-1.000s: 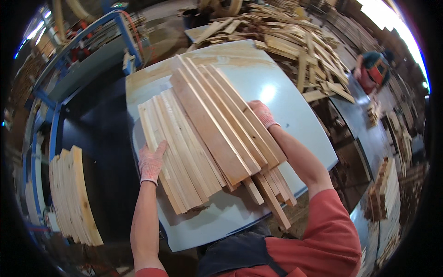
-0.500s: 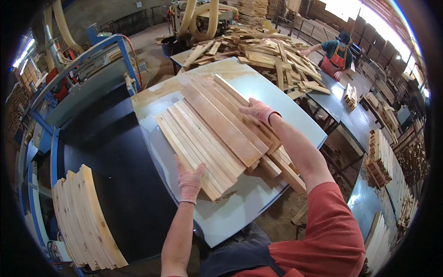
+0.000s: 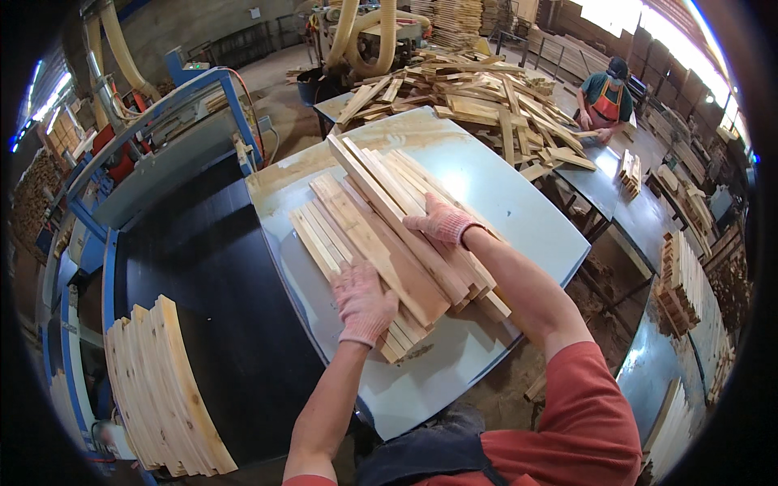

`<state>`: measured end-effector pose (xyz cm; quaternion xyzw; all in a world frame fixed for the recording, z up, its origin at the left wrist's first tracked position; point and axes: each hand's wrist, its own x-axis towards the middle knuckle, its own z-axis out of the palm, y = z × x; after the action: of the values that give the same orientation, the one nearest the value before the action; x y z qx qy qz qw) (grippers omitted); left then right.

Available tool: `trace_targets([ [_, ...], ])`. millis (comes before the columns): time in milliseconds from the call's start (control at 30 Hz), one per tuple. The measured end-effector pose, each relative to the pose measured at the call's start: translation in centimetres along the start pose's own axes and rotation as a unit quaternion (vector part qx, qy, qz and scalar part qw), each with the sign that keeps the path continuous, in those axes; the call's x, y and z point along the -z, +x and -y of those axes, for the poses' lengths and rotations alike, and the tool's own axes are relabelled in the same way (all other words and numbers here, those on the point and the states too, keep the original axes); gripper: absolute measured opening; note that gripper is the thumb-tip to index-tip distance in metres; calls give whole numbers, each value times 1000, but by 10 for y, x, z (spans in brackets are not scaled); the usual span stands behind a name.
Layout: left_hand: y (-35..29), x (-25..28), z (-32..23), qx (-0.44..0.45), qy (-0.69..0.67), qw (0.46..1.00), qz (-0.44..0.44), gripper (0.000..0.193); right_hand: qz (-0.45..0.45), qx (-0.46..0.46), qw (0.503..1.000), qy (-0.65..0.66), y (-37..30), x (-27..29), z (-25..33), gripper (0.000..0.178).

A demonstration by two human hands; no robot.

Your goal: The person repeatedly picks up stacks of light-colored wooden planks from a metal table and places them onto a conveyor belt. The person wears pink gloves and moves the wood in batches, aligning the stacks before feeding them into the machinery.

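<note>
A heap of planed wooden boards [image 3: 381,235] lies slantwise on a pale table [image 3: 519,202]. Gloved in pinkish white, my left hand [image 3: 365,300] rests flat on the boards at the near left, fingers extended and apart. My right hand [image 3: 444,220], in the same kind of glove, is closed over a long wooden board [image 3: 369,182] on the right part of the heap. Its fingers' undersides are hidden. That board sits tilted on top of the others, and several more strips lie beneath and to its right.
Left of the table runs a black conveyor belt [image 3: 203,283] with a row of stacked strips [image 3: 166,389] and a blue machine frame [image 3: 162,109]. A loose pile of wood [image 3: 478,97] lies beyond. At the far right a co-worker [image 3: 608,101] stands by another table [image 3: 648,215].
My left hand has moved from the boards' near edge onto their top. Boards on the heap have shifted and turned, with my right hand now on a board lying further left.
</note>
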<state>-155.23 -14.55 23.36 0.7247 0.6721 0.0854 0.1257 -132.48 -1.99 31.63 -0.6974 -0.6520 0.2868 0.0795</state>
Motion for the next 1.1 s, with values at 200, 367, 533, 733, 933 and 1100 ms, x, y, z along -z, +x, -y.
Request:
trace_targets([
  [200,41,-12,-38,-29,-427,899,-87,85,-7,49,999,7,-2,7,4,114],
  [367,34,1,-84,-42,-429,899,-75,88,-20,43,999,14,8,-1,12,120],
  [533,-10,35,-72,-83,-383,917,69,83,-38,40,994,-92,-12,5,52,118],
  [733,-102,58,19,-111,-506,855,18,64,-150,57,985,-58,11,-28,39,115],
  [933,-212,76,153,0,-637,766,-90,55,-111,126,986,15,-68,-51,112,120],
  [1100,-300,97,206,86,-701,697,-125,52,-19,182,972,145,-156,-132,213,113],
])
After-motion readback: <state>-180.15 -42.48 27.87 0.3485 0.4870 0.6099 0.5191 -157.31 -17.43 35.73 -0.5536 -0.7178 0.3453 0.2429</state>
